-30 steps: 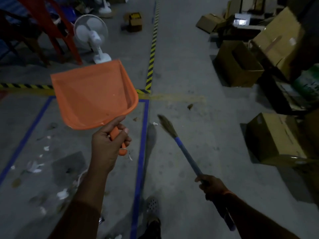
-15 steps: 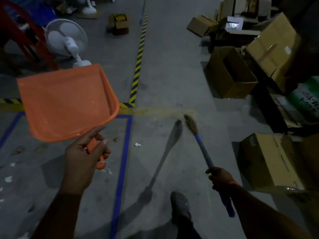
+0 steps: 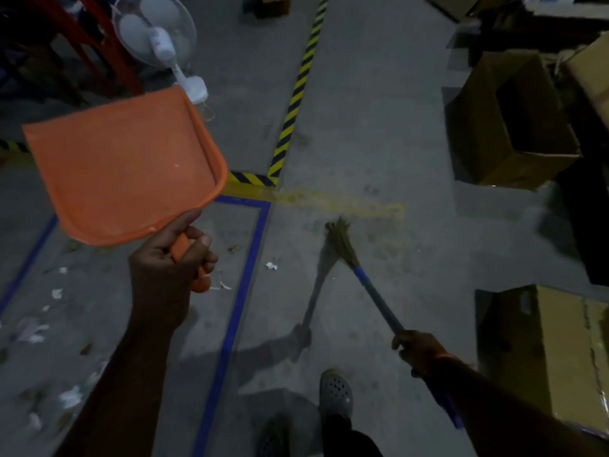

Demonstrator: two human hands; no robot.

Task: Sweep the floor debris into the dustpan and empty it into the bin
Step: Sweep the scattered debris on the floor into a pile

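Observation:
My left hand (image 3: 168, 268) grips the handle of an orange dustpan (image 3: 122, 166), held up in the air with its pan tilted toward me and nothing visible in it. My right hand (image 3: 420, 351) holds the blue handle of a small broom (image 3: 344, 244), whose straw head touches the floor just right of the blue tape line. White paper scraps (image 3: 71, 395) and dry bits lie scattered on the floor at the lower left, and one white scrap (image 3: 271, 266) lies near the broom. No bin is in view.
A white floor fan (image 3: 158, 37) and red chair legs (image 3: 99, 44) stand at the upper left. Cardboard boxes (image 3: 514, 127) line the right side, one (image 3: 553, 354) close to my right arm. Blue tape (image 3: 237, 305) and yellow-black tape (image 3: 296, 97) mark the concrete. My shoe (image 3: 336, 394) is at the bottom.
The view has shifted as I stepped forward. The broom head has moved right and forward across the blue line onto the floor near the yellow mark. The dustpan stays raised.

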